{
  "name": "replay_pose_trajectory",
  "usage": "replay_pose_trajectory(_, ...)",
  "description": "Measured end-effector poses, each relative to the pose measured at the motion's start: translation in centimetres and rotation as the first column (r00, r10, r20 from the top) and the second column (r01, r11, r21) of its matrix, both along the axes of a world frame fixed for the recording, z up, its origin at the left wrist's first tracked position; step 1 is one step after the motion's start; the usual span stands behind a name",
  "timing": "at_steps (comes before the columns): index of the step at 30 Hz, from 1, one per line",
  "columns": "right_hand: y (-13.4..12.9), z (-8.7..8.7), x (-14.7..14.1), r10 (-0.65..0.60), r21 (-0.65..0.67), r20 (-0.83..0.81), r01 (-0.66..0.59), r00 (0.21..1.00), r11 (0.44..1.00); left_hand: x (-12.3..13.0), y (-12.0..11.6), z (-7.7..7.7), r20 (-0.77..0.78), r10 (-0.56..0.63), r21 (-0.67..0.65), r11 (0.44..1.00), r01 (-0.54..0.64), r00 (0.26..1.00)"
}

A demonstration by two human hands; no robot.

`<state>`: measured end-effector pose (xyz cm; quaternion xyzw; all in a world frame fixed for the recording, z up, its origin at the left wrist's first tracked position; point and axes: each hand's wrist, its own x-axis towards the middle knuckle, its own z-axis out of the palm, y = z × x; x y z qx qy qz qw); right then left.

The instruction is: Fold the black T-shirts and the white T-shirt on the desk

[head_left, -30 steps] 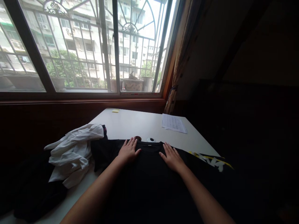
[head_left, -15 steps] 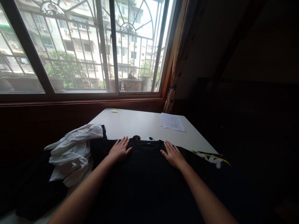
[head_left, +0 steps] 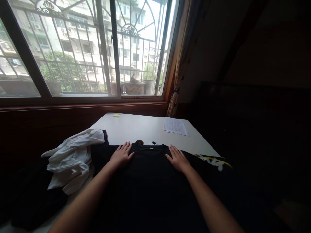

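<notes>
A black T-shirt (head_left: 148,181) lies spread over the white table (head_left: 131,127), its neckline toward the window. White and yellow print marks its right sleeve. My left hand (head_left: 121,155) rests flat on the left shoulder area beside the collar, fingers stretched out. On the other side of the collar, my right hand (head_left: 178,158) lies flat on the cloth with its fingers extended. Neither hand grips the fabric. The shirt's lower part fades into shadow between my forearms.
A crumpled white garment (head_left: 73,158) is heaped at the left, with dark cloth around it. Printed sheets (head_left: 176,126) lie at the back right and a yellow note (head_left: 116,115) at the back left. Behind the collar sit a brown roll (head_left: 139,142) and a white round object (head_left: 153,143).
The whole view has shifted slightly, so everything appears a little further left. Both hands stay flat at the same places on the shirt.
</notes>
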<state>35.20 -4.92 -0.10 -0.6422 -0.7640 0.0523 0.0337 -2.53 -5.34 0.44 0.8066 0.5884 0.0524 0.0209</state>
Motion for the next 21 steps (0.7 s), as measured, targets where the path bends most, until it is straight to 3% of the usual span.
replay_pose_trajectory(9, 0.0, 0.0, 0.1, 0.025, 0.044, -0.038, -0.023, 0.999, 0.999, -0.3, -0.1, -0.1, 0.004, -0.004, 0.0, 1.0, 0.004, 1.0)
replay_pose_trajectory(14, -1.2, 0.9, 3.0, 0.002, 0.231, -0.035, 0.006, 0.999, 0.973, -0.4, 0.0, -0.2, -0.002, -0.001, -0.006, 1.0, 0.001, 1.0)
replay_pose_trajectory(17, -2.8, 1.2, 7.1, -0.127, 0.32, -0.043, 0.134, 0.991, 0.938, -0.5, 0.1, -0.3, -0.002, -0.001, -0.005, 1.0, 0.001, 1.0)
replay_pose_trajectory(21, -5.2, 0.6, 13.6, -0.444, 0.328, -0.032, 0.429, 0.895, 0.842, -0.4, 0.0, -0.2, 0.0, 0.005, -0.005, 1.0, -0.005, 1.0)
